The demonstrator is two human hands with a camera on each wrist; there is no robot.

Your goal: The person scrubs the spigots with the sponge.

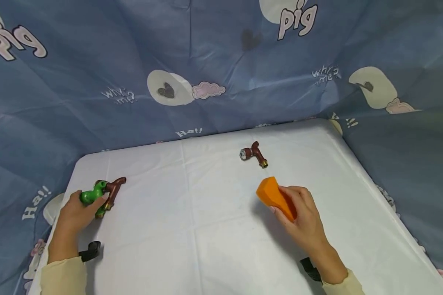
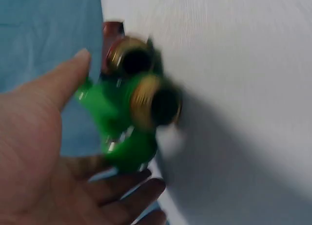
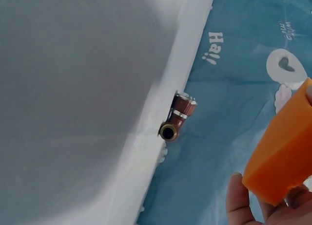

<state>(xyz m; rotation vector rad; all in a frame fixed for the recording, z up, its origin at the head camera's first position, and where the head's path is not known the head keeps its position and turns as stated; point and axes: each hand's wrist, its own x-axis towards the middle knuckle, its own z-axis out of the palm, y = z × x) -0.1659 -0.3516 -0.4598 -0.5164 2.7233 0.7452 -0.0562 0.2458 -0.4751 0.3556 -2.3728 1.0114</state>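
On the left of the table, my left hand (image 1: 75, 213) grips a green faucet (image 1: 92, 194), thumb on one side and fingers on the other. Its brass threaded end (image 2: 156, 103) faces the camera in the left wrist view. Right against it lies a brown faucet (image 1: 113, 191), partly hidden behind the green one in the left wrist view. My right hand (image 1: 304, 217) holds an orange sponge (image 1: 275, 197) between thumb and fingers, raised over the table with a shadow beneath. Beyond it lies another brown faucet (image 1: 254, 155) with a silver-faced round knob.
A white cloth covers the table (image 1: 162, 229). Blue printed fabric (image 1: 221, 53) hangs along the back and right sides. Black straps (image 1: 92, 250) of the wrist cameras show beside the forearms.
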